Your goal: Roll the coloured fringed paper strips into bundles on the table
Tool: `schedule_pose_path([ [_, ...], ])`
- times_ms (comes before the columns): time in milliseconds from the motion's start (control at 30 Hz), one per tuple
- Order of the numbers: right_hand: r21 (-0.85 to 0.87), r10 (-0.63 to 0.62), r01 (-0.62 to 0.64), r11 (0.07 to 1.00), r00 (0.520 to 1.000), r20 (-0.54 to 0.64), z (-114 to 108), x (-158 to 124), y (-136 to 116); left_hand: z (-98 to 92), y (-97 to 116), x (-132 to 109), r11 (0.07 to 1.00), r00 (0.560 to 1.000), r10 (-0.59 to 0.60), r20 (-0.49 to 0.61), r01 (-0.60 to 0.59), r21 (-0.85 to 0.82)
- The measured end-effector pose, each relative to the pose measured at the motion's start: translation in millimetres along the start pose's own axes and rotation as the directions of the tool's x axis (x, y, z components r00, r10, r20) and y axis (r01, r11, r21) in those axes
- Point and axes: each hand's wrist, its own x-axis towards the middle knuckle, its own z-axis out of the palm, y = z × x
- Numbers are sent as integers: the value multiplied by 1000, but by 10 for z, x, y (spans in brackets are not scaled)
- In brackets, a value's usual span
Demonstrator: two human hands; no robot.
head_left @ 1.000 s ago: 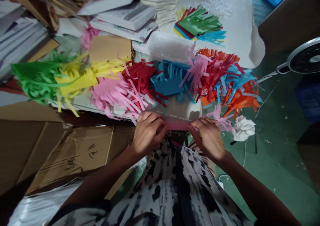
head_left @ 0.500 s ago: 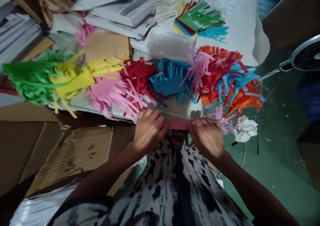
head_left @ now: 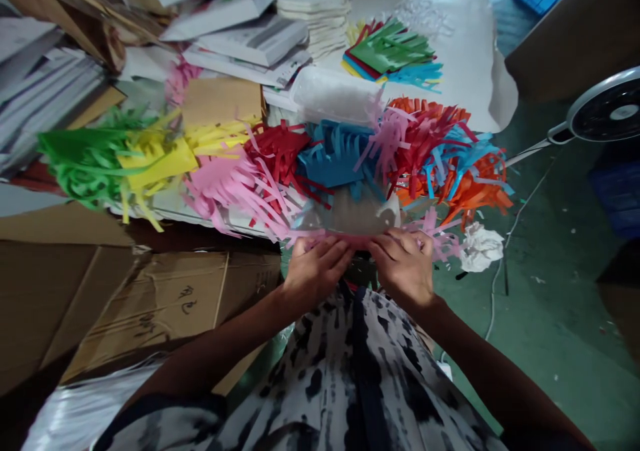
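Observation:
At the table's front edge, a fringed pink tissue paper [head_left: 359, 241] is rolled into a narrow band, its cut ends sticking out on both sides. My left hand [head_left: 320, 264] presses its bent fingers on the left part of the band. My right hand [head_left: 404, 264] grips the right part, thumb side turned inward. Just beyond my fingers lie blue fringed paper [head_left: 333, 161], red fringed paper [head_left: 280, 151] and a pink fringed bunch [head_left: 225, 181]. More red fringe [head_left: 425, 144] and orange fringe [head_left: 480, 191] hang at the right.
Behind the fringes sit a clear plastic tub [head_left: 335, 91], stacked white boxes [head_left: 255, 38] and a multicoloured fringed stack [head_left: 390, 51]. Yellow [head_left: 160, 161] and green fringes [head_left: 85, 158] lie left. Crumpled white paper [head_left: 481, 248] is right, near a fan [head_left: 610, 108]. A cardboard box [head_left: 175, 298] stands below left.
My hands have come closer together along the pink band, the left moving right and the right moving slightly left. The view has shifted a little.

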Motion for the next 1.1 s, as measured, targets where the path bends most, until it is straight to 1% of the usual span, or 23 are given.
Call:
schedule_pose_path([
  [67,-25,-33,33,999,999,0,-85,-139,122,-19,-40,-28,997,998,58,-23,-56,58],
  [133,-61,-21,21,998,1000,-5,-202,-288,254,-44,-81,-49,988,994,108,-33,-104,112],
  [200,-71,28,-28,997,1000,-14,-311,-393,326,-51,-91,-61,985,993,109,-33,-104,135],
  [267,-43,48,-50,998,998,-49,-361,-414,292,-35,-64,-62,985,995,94,-39,-88,146],
  [333,1,28,-28,1000,998,-62,-331,-354,169,-12,-25,-58,984,995,93,-46,-85,156],
  [400,31,3,-3,1000,1000,-27,-245,-259,25,-8,-15,-62,984,994,99,-38,-92,154],
  [467,39,0,1,999,1000,-22,-153,-183,-66,-50,-72,-88,986,994,107,-28,-102,129],
  [533,48,7,-4,999,999,-49,-92,-154,-75,-152,-201,-136,987,990,137,-43,-133,88],
  [600,75,12,-8,997,998,-64,-69,-157,-18,-304,-364,-193,990,986,140,-93,-137,34],
  [633,95,18,-12,995,998,-63,-69,-159,22,-387,-437,-215,995,987,97,-131,-98,2],
  [667,117,23,-17,993,998,-50,-73,-157,64,-465,-492,-228,999,981,27,-190,-31,-20],
  [700,140,27,-22,990,999,-33,-79,-148,104,-532,-522,-228,999,964,-51,-263,44,-32],
  [733,162,30,-28,986,999,-13,-86,-132,139,-580,-522,-213,994,936,-110,-336,103,-37],
  [767,182,29,-30,983,1000,8,-94,-111,167,-602,-493,-181,991,913,-130,-387,123,-42],
  [800,198,21,-27,980,999,29,-100,-87,189,-596,-438,-134,994,911,-112,-398,100,-52],
  [833,209,9,-18,978,999,44,-106,-64,204,-560,-365,-73,997,927,-61,-370,39,-69],
  [900,204,-29,17,979,998,56,-109,-33,218,-418,-197,70,982,973,77,-217,-111,-150],
  [933,190,-53,41,981,997,55,-106,-28,219,-327,-122,142,973,979,121,-161,-149,-176],
  [1000,153,-93,85,985,995,42,-90,-41,214,-147,-21,261,969,985,138,-105,-156,-192],
  [1100,111,-115,110,988,993,38,-61,-84,206,16,-7,348,968,989,110,-98,-129,-214],
])
